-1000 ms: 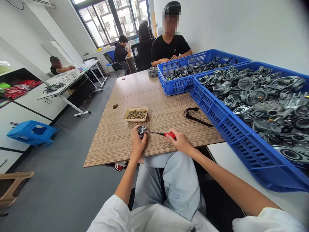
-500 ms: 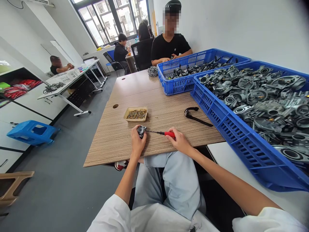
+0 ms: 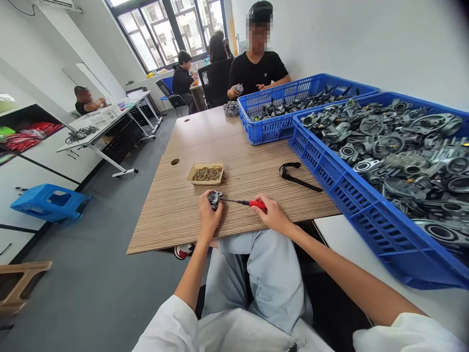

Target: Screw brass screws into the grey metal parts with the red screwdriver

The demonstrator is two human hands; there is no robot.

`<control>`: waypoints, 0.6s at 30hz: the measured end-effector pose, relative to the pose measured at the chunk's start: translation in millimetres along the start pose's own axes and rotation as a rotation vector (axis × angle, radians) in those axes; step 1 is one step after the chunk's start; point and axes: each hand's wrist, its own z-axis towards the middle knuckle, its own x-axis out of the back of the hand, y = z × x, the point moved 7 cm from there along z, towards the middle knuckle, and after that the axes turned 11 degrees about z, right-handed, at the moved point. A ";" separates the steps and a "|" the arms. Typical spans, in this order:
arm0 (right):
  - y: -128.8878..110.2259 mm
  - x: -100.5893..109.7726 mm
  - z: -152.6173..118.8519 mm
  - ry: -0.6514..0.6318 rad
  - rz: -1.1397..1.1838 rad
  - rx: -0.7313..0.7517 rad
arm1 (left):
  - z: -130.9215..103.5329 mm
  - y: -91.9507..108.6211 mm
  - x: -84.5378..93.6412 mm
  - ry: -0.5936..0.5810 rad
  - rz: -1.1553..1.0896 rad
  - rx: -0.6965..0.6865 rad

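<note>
The left fingers (image 3: 203,199) are closed round a metal part (image 3: 215,197), on the near side of the tray (image 3: 205,184). To the tray's right, the right fingers (image 3: 261,198) grip the red handle of a screwdriver (image 3: 252,203). Its shaft reaches the part, so this piece looks midway, not finished; the tip is perhaps on a screw, too small to tell. Right of the tray, a crate (image 3: 331,173) of similar parts is heaped full, which suggests little headway there.

Head-worn view, facing forward and down; the table (image 3: 164,210) is near (the window (image 3: 166,34) far off).
</note>
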 end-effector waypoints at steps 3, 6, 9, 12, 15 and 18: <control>0.7 1.0 0.6 0.002 0.015 0.003 | 0.4 1.2 0.3 -0.004 0.002 -0.011; 1.4 1.4 1.4 -0.009 0.031 -0.007 | 0.7 2.1 0.1 -0.004 0.001 -0.025; 1.0 1.9 2.0 -0.017 0.033 -0.021 | 0.8 1.9 -0.5 -0.005 0.006 -0.029; -0.8 2.5 2.1 -0.016 0.035 -0.019 | 0.7 0.8 -1.1 -0.002 0.009 -0.024; -1.7 2.7 2.0 -0.014 0.042 -0.022 | 0.5 0.4 -1.4 -0.001 0.006 -0.025; -1.3 2.7 1.9 -0.016 0.049 -0.030 | 0.2 0.3 -1.7 -0.003 0.004 -0.025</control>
